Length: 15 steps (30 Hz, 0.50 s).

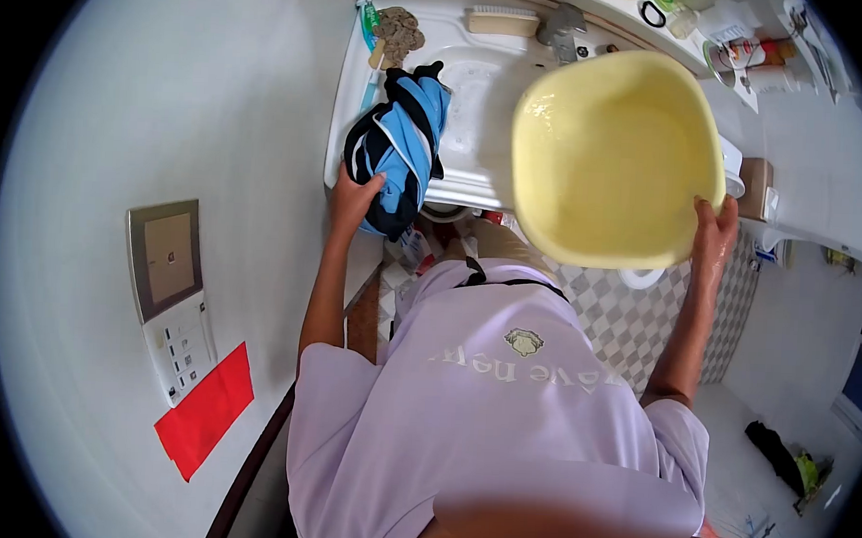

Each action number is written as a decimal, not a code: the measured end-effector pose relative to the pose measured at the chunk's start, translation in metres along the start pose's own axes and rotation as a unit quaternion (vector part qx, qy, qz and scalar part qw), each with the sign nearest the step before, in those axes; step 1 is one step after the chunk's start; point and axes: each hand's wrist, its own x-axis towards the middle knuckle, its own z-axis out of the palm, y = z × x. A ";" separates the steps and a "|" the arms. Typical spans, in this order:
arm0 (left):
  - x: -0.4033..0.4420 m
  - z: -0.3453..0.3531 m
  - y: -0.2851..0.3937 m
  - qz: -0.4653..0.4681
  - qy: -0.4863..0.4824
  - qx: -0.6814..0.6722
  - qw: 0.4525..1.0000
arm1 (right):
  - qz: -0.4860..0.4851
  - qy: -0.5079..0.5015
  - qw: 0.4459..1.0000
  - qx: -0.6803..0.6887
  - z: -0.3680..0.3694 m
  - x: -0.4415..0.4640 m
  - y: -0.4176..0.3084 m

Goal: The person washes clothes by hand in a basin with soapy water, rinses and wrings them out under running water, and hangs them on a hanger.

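A rolled bundle of blue and black cloth (410, 143) with white trim, perhaps a garment, lies at the left side of the white sink (497, 190). My left hand (355, 196) grips its near left end, thumb on top, with the other fingers partly hidden. In my right hand (713, 233) is a yellow plastic basin (614, 162), held by its right rim, with the thumb inside. The basin is tilted so that its inside faces me, and it covers the right part of the sink. No object shows inside it.
Behind the cloth are a green tube (368, 18) and a brownish scrubber (399, 35). A brush (502, 21) lies beside the grey faucet (563, 30). Bottles and cups crowd a shelf (686, 49) at the upper right. A wall (234, 145) runs close along my left.
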 end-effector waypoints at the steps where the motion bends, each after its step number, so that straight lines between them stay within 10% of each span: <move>1: 0.000 0.000 0.000 -0.002 0.004 0.006 1.000 | -0.016 0.003 0.999 -0.038 0.000 0.003 -0.010; 15: 0.000 0.002 -0.001 -0.018 0.033 0.028 0.999 | -0.170 -0.118 0.833 -0.513 0.045 0.050 -0.115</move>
